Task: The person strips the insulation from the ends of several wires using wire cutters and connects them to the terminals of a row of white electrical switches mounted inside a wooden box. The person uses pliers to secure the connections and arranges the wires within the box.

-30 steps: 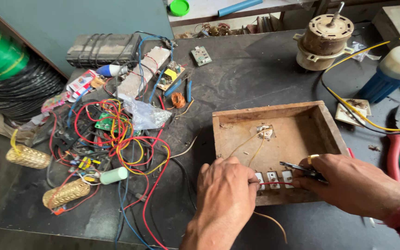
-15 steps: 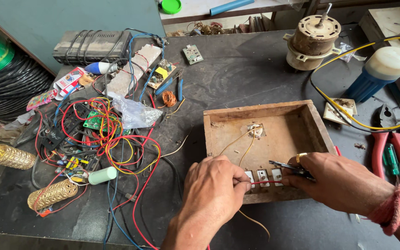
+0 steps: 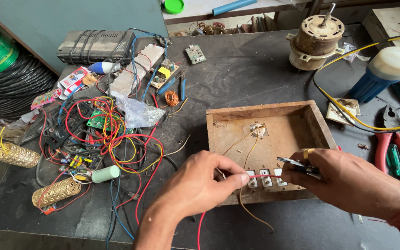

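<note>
Coils of black and green hose (image 3: 5,78) sitting at the far left, beside the dark worktop (image 3: 246,74). Two gold mesh rolls (image 3: 17,155) lying near the worktop's left edge. Big tangle of red, yellow and blue wires (image 3: 107,139) spreading over the left part, with a small green board (image 3: 99,121) and a pale green tube (image 3: 105,174) in it. Clear plastic bag (image 3: 137,113) resting just beside the tangle.

Left hand (image 3: 200,185) reaching in from below, fingers (image 3: 241,178) pinched shut on a thin red wire (image 3: 262,176), holding it over the white switches (image 3: 265,178). Switches sitting in a row along the near wall of the wooden box (image 3: 265,134), in the middle of the worktop. Thin yellow wires (image 3: 241,139) running across the box floor.

Right hand (image 3: 348,183) closing around small dark pliers (image 3: 299,164), tips pointing at the red wire, just above the switches. Gold ring (image 3: 308,153) showing on one finger.

Round motor (image 3: 315,39) standing at the back. Blue bottle with a white cap (image 3: 385,71) lying at the far right. Red-handled pliers (image 3: 394,148) lying near the right edge.
</note>
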